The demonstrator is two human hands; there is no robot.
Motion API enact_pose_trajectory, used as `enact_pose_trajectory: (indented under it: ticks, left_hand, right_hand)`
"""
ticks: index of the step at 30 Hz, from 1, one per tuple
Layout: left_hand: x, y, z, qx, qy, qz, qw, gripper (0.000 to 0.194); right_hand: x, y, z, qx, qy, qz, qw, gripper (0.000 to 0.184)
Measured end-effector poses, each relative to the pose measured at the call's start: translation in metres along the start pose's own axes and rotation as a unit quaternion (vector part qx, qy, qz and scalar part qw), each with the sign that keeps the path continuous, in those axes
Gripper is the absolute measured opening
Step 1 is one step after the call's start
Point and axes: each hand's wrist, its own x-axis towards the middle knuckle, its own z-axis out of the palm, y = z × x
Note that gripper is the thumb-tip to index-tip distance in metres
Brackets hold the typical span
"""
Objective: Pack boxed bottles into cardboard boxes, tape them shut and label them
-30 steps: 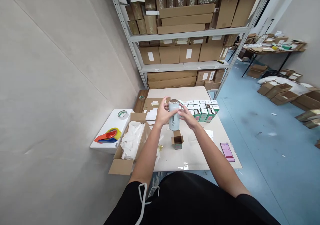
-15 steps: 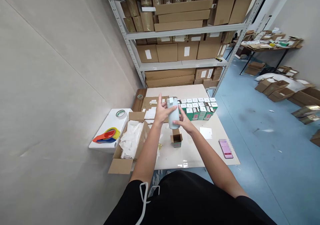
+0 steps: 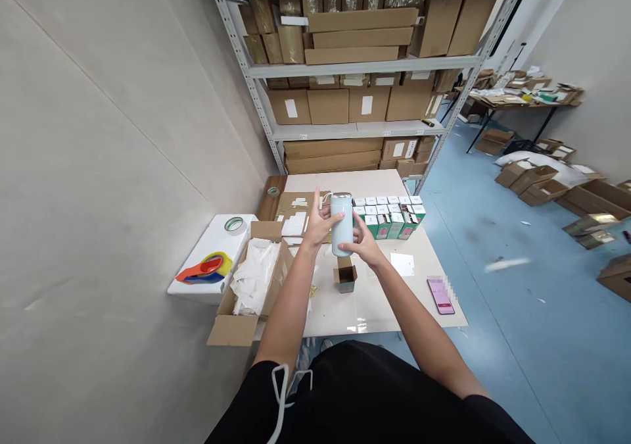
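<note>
A pale blue cylinder, like a tumbler, is held upright above the table between my two hands. My left hand grips its left side, thumb across the front and index finger pointing up. From the right, my right hand closes on its lower part, thumb at the front. A white cord loop shows at the cylinder's upper left. Below it stands a small open carton, its flap raised and its inside dark. Rows of green and white boxes stand behind my right hand.
On the table lie a white paper and a phone. At left, an open cardboard box holds white bags; beside it a tape dispenser rests on a white box. Loaded shelving rises behind.
The cylinder has been turned in my hands: the small tab on its upper front is gone from view, and a cord loop now shows at the left. The camera view has shifted slightly.
</note>
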Motion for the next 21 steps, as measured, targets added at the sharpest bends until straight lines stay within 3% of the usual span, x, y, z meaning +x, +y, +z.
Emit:
enact_pose_trajectory:
  ticks: [4, 9, 14, 18, 21]
  left_hand:
    - [-0.001, 0.0, -0.001, 0.02, 0.02, -0.002, 1.0, 0.132]
    - [-0.002, 0.0, -0.005, -0.003, 0.013, -0.007, 1.0, 0.133]
    - [-0.001, -0.002, -0.009, 0.026, 0.021, 0.019, 0.999, 0.127]
    - [-0.001, -0.003, -0.013, 0.006, 0.016, 0.0, 1.0, 0.133]
    - [-0.001, -0.003, -0.016, -0.005, 0.003, -0.006, 1.0, 0.128]
  right_hand:
    - [0.0, 0.002, 0.006, -0.057, 0.072, -0.029, 0.995, 0.141]
    - [-0.001, 0.0, 0.011, -0.031, 0.009, -0.018, 0.999, 0.131]
    - [-0.003, 0.001, 0.013, -0.064, 0.053, -0.035, 0.996, 0.141]
    - [-0.005, 0.004, 0.014, -0.054, 0.019, -0.022, 0.998, 0.131]
    - [-0.007, 0.004, 0.014, -0.059, 0.03, -0.021, 0.998, 0.132]
